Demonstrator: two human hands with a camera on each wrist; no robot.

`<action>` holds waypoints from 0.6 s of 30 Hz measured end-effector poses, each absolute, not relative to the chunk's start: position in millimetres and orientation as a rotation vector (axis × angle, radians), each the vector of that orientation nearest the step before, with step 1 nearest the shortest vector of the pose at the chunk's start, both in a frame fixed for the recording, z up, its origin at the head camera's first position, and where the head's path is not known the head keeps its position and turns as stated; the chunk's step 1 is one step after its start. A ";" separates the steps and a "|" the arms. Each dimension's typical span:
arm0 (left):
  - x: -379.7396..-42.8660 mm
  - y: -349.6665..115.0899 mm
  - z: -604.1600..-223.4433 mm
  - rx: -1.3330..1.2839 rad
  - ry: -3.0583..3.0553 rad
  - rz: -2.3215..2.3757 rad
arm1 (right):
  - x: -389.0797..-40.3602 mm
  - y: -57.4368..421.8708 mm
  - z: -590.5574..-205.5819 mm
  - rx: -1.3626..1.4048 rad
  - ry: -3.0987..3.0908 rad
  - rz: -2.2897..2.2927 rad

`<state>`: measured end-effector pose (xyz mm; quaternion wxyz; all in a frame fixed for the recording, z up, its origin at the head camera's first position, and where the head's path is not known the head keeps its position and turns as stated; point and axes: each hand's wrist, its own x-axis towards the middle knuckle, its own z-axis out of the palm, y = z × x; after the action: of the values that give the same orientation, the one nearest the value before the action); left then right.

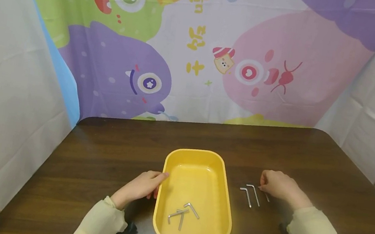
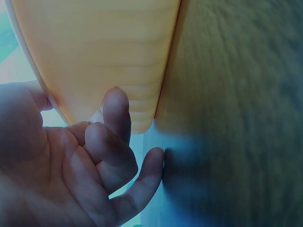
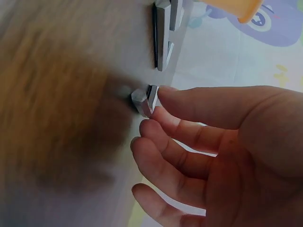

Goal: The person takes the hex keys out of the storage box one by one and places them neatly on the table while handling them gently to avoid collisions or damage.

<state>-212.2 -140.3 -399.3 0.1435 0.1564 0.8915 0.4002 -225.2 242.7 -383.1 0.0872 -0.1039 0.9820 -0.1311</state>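
Note:
My left hand (image 1: pixel 140 186) holds the left side of a yellow plastic tray (image 1: pixel 226 213), thumb over its rim and fingers against the outer wall (image 2: pixel 128 52). Inside the tray, toward its near end, lie three silver hex keys, two crossed and one hex key (image 1: pixel 193 211) just beyond them. On the table right of the tray, my right hand (image 1: pixel 279 185) pinches another hex key (image 3: pixel 140 101) between thumb and index finger; its long arm (image 1: pixel 266 197) pokes out below the hand. Two more hex keys, the left one (image 1: pixel 247 198) and the middle one (image 1: pixel 254 195), lie beside it.
The dark wooden table (image 1: pixel 127 140) carries everything. A cartoon-printed cloth (image 1: pixel 194 90) hangs along its back edge, and pale cloths (image 1: pixel 17 82) hang at both sides.

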 end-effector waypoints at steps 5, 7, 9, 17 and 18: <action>-212.2 -140.8 -400.1 0.453 2.569 1.162 | -222.9 240.3 -378.5 -0.293 2.927 -0.376; -212.1 -140.9 -400.2 0.456 2.570 1.162 | -223.0 240.1 -377.9 -0.298 2.932 -0.371; -212.0 -140.8 -400.2 0.456 2.570 1.161 | -223.3 239.9 -377.7 -0.296 2.935 -0.365; -212.6 -140.5 -400.8 0.454 2.571 1.160 | -222.3 234.8 -373.9 -0.314 2.987 -0.359; -212.5 -140.5 -400.7 0.453 2.569 1.160 | -222.1 233.2 -373.0 -0.318 2.999 -0.359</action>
<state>-212.5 -140.5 -400.7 0.1427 0.1572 0.8907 0.4021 -222.1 233.2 -373.0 0.0524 -0.1044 0.9861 -0.1180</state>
